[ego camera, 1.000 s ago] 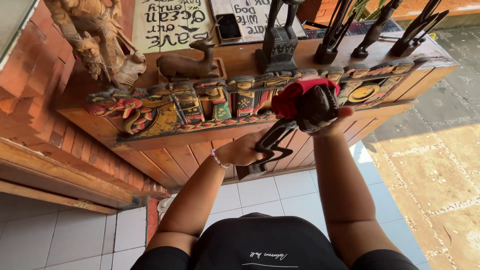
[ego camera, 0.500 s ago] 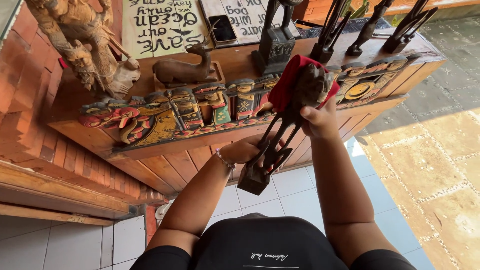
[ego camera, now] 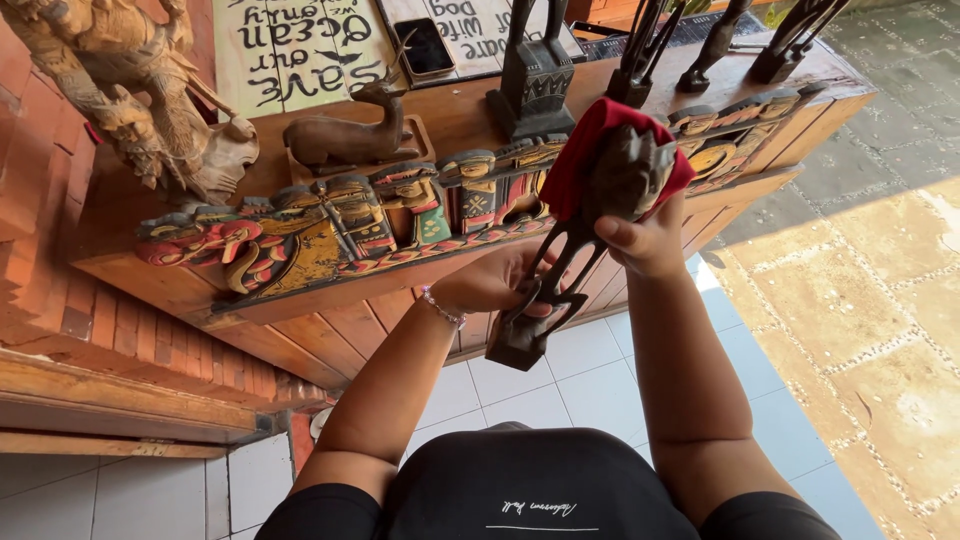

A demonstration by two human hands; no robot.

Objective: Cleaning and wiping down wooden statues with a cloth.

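My left hand (ego camera: 492, 282) grips the thin legs of a dark carved wooden figurine (ego camera: 560, 270), just above its square base. Its base points down toward the floor and its upper end tilts up to the right. My right hand (ego camera: 645, 240) presses a red cloth (ego camera: 590, 135) around the figurine's upper end. Both hands are in front of a wooden counter (ego camera: 470, 115), level with the long painted carved panel (ego camera: 330, 225) along its front edge.
On the counter stand a carved wooden deer (ego camera: 345, 130), a pale carved statue (ego camera: 150, 100) at the left, several tall dark figurines (ego camera: 535, 60), painted sign boards (ego camera: 300, 50) and a black phone (ego camera: 424, 46). White floor tiles (ego camera: 560, 385) lie below, paving stones (ego camera: 880, 260) to the right.
The figurine has swung from lying nearly level to standing more upright, base downward. The red cloth has shifted over its top, and my right hand has slid along with it.
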